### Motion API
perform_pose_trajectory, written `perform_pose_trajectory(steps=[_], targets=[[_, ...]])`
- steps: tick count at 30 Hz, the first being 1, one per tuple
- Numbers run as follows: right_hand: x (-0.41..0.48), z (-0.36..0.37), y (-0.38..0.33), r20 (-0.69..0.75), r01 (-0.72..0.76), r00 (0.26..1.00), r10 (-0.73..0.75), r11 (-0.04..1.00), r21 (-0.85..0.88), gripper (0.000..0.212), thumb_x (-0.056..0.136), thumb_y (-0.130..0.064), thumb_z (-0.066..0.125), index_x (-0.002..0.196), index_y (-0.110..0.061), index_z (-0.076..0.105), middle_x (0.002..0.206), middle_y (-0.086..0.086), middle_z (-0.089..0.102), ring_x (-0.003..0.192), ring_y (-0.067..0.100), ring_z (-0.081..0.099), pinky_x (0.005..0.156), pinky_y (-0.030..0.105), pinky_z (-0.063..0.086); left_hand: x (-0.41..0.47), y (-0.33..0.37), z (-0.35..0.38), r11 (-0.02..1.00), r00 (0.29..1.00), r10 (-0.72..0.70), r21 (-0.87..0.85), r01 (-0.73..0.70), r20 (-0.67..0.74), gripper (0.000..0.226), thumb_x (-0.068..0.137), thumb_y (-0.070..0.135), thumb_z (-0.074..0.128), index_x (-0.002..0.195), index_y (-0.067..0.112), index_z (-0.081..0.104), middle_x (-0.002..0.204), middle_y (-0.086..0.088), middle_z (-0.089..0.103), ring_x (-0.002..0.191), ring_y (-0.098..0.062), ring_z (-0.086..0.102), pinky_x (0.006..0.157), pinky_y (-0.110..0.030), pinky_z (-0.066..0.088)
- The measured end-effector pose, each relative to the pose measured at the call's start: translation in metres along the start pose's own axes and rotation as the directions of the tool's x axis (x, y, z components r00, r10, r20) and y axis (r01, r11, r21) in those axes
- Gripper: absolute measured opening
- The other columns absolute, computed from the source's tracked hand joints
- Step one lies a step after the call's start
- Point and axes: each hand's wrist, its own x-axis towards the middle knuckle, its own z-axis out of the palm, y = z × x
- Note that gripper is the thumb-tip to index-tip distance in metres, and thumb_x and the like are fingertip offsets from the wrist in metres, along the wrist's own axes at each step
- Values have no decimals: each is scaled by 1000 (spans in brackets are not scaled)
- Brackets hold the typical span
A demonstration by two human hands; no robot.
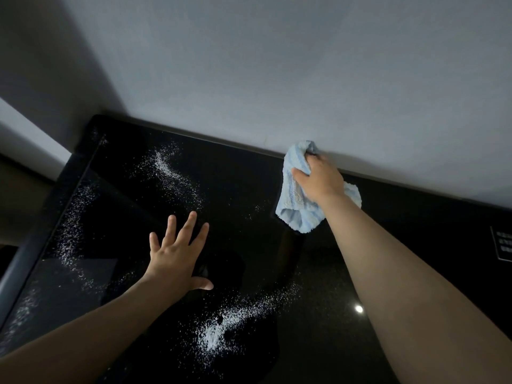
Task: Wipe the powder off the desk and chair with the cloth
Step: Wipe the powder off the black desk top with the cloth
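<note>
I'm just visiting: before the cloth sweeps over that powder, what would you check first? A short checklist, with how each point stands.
1. Right hand grips cloth: ok, fingers curl round it.
2. Cloth spread flat on desk: not ok, it is bunched by the wall.
3. Powder gone: not ok, several patches lie left of the cloth.
4. Left hand out of the sweep: not ok, it is spread over the desk among the patches.
5. Cloth clean enough: cannot tell.
</note>
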Motion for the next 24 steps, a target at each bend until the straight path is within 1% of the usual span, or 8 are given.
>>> perform_pose_trajectory(steps=[5,10,19,24], targets=[[-8,1,-1,-17,0,1000,-1,1000,-23,48,91,-47,52,128,-15,53,124,7,57,109,29,57,83,39,50,0,0,-2,1000,1000,8,-8,-8,12,126,65,74,64,150,29,-18,153,-1,-34,142,-38,-24,113,-62,5],[-23,4,-2,-19,4,1000,-4,1000,-27,49,90,-47,54,127,-14,54,132,8,53,111,31,57,85,40,50,-1,0,-3,1000,1000,12,-19,-12,10,126,65,73,65,150,29,-16,153,0,-34,142,-38,-24,114,-62,6],[-54,10,-1,-38,13,999,-14,1000,-9,47,90,-44,56,125,-13,56,129,8,55,109,30,57,84,38,47,-1,1,-3,1000,1000,15,-2,-15,9,126,65,74,64,150,27,-16,154,-2,-32,143,-39,-22,113,-63,8],[-72,12,-1,-17,14,1000,-14,1000,-12,49,91,-43,56,129,-13,53,133,7,53,113,28,55,90,39,48,-1,0,-4,1000,1000,22,-14,-22,4,125,66,73,65,151,27,-15,155,-2,-31,143,-39,-22,113,-63,8]])
